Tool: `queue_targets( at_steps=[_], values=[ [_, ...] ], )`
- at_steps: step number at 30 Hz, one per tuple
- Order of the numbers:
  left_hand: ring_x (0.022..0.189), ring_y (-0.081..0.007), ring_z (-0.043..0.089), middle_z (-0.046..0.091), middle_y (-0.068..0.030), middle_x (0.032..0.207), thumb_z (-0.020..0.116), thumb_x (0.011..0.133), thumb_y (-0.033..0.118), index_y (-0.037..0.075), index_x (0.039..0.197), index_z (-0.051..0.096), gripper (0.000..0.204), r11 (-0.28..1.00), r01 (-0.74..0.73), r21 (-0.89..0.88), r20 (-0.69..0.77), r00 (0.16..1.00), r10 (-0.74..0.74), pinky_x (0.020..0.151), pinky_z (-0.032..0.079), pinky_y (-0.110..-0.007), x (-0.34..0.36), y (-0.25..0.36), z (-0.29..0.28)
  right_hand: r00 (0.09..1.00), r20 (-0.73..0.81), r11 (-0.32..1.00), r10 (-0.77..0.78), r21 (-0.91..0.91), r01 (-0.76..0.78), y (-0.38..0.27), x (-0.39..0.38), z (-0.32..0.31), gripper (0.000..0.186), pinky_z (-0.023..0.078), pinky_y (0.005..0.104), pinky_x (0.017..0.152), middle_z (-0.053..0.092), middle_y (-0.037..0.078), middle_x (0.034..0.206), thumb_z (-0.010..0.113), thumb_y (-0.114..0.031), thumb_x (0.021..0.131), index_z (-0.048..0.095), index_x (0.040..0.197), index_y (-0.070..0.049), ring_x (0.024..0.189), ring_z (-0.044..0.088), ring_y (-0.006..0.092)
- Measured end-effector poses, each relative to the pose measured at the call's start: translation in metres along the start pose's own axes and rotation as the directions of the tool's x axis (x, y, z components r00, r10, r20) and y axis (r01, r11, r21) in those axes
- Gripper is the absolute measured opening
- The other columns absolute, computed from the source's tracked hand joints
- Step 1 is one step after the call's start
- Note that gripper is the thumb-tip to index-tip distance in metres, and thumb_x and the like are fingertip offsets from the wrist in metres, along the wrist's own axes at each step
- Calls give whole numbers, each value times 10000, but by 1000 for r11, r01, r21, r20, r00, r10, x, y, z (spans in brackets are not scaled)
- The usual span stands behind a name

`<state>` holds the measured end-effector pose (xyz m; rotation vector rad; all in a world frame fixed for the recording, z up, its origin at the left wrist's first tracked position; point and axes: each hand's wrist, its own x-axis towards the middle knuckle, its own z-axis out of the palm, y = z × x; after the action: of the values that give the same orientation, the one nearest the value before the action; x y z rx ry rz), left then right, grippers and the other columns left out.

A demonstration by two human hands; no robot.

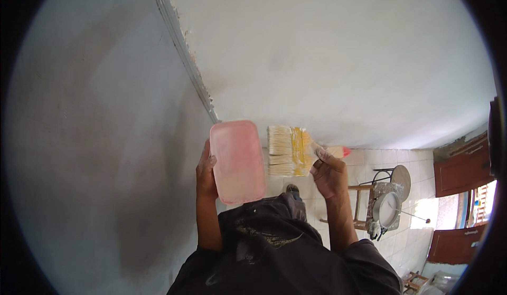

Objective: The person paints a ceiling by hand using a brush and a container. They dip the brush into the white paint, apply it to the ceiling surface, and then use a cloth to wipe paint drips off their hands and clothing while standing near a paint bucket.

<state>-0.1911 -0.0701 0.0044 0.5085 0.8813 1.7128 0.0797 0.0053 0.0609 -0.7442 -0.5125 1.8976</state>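
Observation:
My left hand (207,168) grips a pink plastic tub (237,160) by its left side, thumb over the rim. Whitish residue lines the lower part of the tub. In my right hand (330,173) is a wide paintbrush (288,151), pinched near the base of its handle. Its pale bristles point left toward the tub, a small gap away from it. The brush has a yellow band, and the handle ends in a red tip. Part of the handle is hidden behind my fingers.
A pale wall (338,57) meets a grey-blue wall (105,136) at a rough-edged corner strip (185,52). To the right, a paint-spattered stool holds a round white container (387,209) with a stick. A round stool (401,181) stands beside it on the tiled floor (359,160). Reddish-brown doors (459,171) are farther right.

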Motion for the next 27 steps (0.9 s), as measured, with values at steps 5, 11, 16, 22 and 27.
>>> queue_targets(
  at_steps=[5,11,16,22,27],
  values=[
    [1091,-256,548,546,-147,1199,542,816,307,-40,1296,413,606,976,214,-38,-83,973,-216,934,436,-372,-4,-34,-36,995,-2,973,103,210,-100,24,15,-8,373,470,370,920,575,181,1167,534,-109,838,496,1155,85,1072,574,268],
    [1087,-259,553,582,-110,1169,555,810,344,0,1232,477,550,918,340,-206,-21,936,-352,936,430,-397,-12,-50,-34,987,83,953,139,261,-156,27,18,-5,329,519,347,848,608,171,1111,547,-96,828,529,1100,88,983,618,256],
    [1108,-272,540,550,-116,1218,519,824,392,29,1272,441,581,938,265,-224,-91,953,-290,953,419,-413,-17,-49,-22,985,-6,942,174,292,-165,30,35,-7,230,532,351,824,616,135,1021,529,-133,850,550,1017,24,956,618,253],
    [1125,-292,527,533,-126,1238,489,838,396,23,1291,415,591,916,258,-307,-23,960,-278,965,415,-428,-22,-44,-29,978,-53,951,200,250,-181,27,33,1,213,535,358,819,619,105,989,533,-163,846,548,987,-5,929,622,226],
    [1114,-288,534,536,-131,1222,524,825,337,6,1288,405,581,921,292,-257,9,954,-300,963,417,-424,-20,-48,-30,998,-30,977,53,207,-46,10,35,5,207,538,378,808,627,99,954,537,-108,821,549,998,-2,893,625,228]
  ],
)
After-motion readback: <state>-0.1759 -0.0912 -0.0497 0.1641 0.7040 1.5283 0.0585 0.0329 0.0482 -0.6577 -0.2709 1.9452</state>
